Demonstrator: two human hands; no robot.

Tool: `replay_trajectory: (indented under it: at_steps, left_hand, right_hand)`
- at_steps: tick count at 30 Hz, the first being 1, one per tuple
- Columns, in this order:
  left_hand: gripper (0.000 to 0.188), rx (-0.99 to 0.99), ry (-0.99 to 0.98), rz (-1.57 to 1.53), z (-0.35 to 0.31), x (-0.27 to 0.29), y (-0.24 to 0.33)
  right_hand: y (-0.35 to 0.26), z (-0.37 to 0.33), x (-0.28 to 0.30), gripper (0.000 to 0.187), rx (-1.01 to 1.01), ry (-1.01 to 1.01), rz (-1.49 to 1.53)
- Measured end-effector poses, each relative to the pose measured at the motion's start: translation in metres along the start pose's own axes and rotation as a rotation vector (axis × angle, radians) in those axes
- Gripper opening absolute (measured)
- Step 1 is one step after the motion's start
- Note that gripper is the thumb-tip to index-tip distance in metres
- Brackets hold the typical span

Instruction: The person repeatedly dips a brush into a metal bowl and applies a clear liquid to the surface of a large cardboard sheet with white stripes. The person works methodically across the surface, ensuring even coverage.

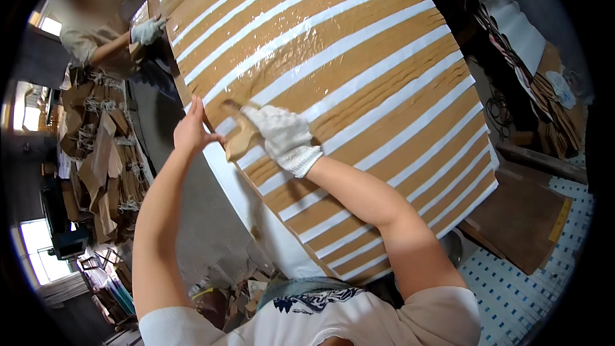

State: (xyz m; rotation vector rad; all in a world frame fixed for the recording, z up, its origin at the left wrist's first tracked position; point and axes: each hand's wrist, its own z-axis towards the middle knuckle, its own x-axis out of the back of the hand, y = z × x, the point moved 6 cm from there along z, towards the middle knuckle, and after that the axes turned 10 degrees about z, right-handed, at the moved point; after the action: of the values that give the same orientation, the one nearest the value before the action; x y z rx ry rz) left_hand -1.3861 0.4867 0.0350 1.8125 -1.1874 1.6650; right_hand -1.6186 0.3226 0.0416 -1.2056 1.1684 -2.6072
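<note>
A wide table bears brown sheets with pale strips (359, 99) in overlapping rows; the far part shines as if wet. My gloved right hand (282, 136) is closed on a tan, wooden-looking brush (242, 140) with a dark end, held low over the sheets near their left edge. Its exact shape is partly hidden by the white knitted glove. Bare, my left hand (191, 129) rests at the left edge of the sheets, close to the brush. Its fingers are stretched out and the thumb stands apart.
Across the far left corner, another person's gloved hands (148, 31) touch the sheets' edge. Brown scraps (102, 160) hang on a rack at left. More brown pieces (557, 115) lie at right, and a brown board (519, 214) lies below them on a blue-and-white patterned surface.
</note>
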Motion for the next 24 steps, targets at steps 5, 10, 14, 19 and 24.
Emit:
replay_trajectory:
  at_steps: [5,10,14,19,24]
  left_hand:
    - [0.130,-0.015,0.016,-0.064,-0.007,0.014,0.010]
    - [0.127,-0.025,0.059,-0.092,-0.004,0.013,0.015]
    - [0.125,-0.062,0.108,-0.140,-0.002,0.001,0.006]
    - [0.133,-0.092,-0.020,-0.175,-0.003,-0.004,-0.004]
    - [0.113,-0.210,-0.101,-0.137,0.008,-0.008,-0.016]
  right_hand:
    - [0.094,-0.011,0.050,0.038,-0.230,0.114,0.464]
    - [0.134,-0.020,0.129,0.037,-0.386,0.361,-0.283]
    - [-0.011,-0.068,0.025,0.036,-0.005,0.234,-0.221]
    - [-0.085,-0.095,-0.010,0.038,-0.035,-0.199,-0.012]
    - [-0.063,-0.015,0.017,0.029,-0.243,-0.066,0.073]
